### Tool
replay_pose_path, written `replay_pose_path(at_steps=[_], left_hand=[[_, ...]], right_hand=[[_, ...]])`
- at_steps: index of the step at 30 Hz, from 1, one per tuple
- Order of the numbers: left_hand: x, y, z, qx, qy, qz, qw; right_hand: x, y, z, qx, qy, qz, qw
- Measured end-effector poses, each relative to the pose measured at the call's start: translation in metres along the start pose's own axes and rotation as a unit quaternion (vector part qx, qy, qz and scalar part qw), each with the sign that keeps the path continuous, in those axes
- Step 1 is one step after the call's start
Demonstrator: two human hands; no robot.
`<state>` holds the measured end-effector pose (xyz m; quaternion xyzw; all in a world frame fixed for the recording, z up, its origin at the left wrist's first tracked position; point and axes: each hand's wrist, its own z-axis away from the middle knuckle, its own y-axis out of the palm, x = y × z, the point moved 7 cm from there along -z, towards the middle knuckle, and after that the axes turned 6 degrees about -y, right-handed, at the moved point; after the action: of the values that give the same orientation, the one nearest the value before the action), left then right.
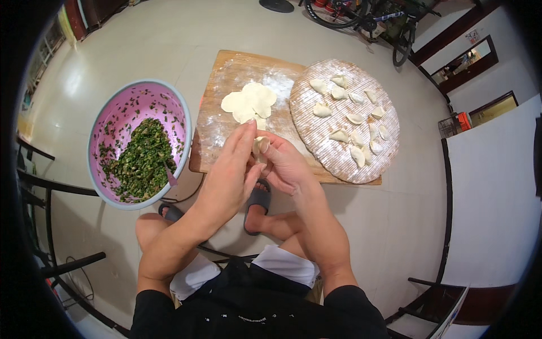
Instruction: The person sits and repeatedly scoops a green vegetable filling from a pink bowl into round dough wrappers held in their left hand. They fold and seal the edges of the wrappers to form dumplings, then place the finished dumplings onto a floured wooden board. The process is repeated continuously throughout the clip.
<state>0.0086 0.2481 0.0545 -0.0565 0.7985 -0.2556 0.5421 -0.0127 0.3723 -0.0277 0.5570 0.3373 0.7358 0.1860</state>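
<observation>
At the far left stands a pink bowl (107, 121) with a pale rim, its lower half holding a good heap of chopped green filling (141, 161) with a utensil's end poking out near its right edge, so there is plenty of filling yet to use. Just right of it lies a floured wooden board (226, 76), and on the board rests a small overlapping stack of round dough wrappers (248, 101), flat and unfilled; I count perhaps four or five, though the overlap makes it hard to be sure. In front of the board the left hand (228, 175) and the right hand (285, 166) meet, fingers closed narrowly around one dumpling (260, 146) held between them, the left thumb and forefinger pinching its upper edge while the right hand cradles it from below; whether its seam is fully sealed cannot be told. Farther right, partly on the board, sits a round floured woven tray (316, 141) carrying about a dozen finished dumplings (355, 118), spread apart with bare room along its left and lower parts. Judged from this, the work looks past its middle: a fair batch is folded, one is in hand, and a few wrappers remain.
</observation>
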Motion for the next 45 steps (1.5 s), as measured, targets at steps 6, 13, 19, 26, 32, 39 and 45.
replay_pose_path(at_steps=[6, 13, 19, 26, 32, 39, 45], left_hand=[[0.010, 0.004, 0.001, 0.019, -0.056, 0.061, 0.996], [0.028, 0.005, 0.006, 0.035, -0.054, 0.053, 0.997], [0.035, 0.017, 0.008, 0.088, -0.044, 0.055, 0.994], [0.041, 0.022, 0.007, 0.111, -0.043, 0.005, 0.993], [0.037, 0.012, 0.009, 0.095, -0.030, 0.009, 0.995], [0.039, 0.009, 0.020, 0.093, -0.032, 0.000, 0.995], [0.043, 0.003, 0.029, 0.102, -0.035, -0.014, 0.994]], right_hand=[[0.082, -0.067, 0.020, -0.179, -0.100, 0.241, 0.949], [0.230, -0.152, 0.009, -0.338, -0.180, 0.511, 0.769], [0.311, -0.229, -0.050, -0.330, -0.199, 0.746, 0.544], [0.328, -0.264, -0.077, -0.323, -0.164, 0.792, 0.491], [0.324, -0.203, -0.047, -0.441, -0.291, 0.758, 0.382], [0.177, -0.066, -0.053, -0.213, -0.239, 0.720, 0.615], [0.077, -0.032, -0.077, -0.118, -0.187, 0.728, 0.649]])
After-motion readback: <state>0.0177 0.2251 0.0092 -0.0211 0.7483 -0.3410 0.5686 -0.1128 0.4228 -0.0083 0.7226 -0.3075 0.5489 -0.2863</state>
